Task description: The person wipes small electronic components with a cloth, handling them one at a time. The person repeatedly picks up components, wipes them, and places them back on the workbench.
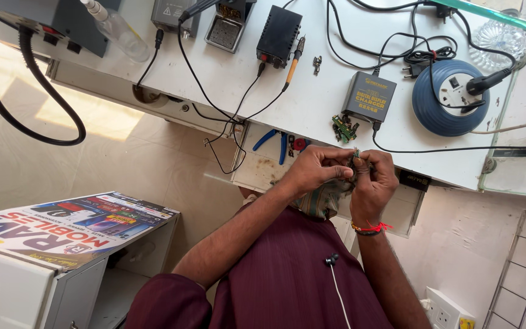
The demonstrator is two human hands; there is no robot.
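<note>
both hands pinching a small part at the bench edge

nearest, the left hand [315, 170] and the right hand [374, 178] are meeting just right of the frame's centre, fingertips pressed together around a small greenish part [355, 157]. each hand is pinching it, and most of it is hiding behind the fingers. it is looking light, thin and stiff, probably a bit of circuit board, so likely fragile at its soldered points; holding it by the bare edges seems safest. its long axis and facing cannot be told, though the showing sliver is running roughly up the frame.

just beyond, more green board pieces [344, 128] are lying on the white bench [312, 91] beside a grey charger box [369, 96]. farther up, a soldering iron [293, 63], a black power unit [279, 35] and, at upper right, a blue round socket reel [448, 97] are sitting.
</note>
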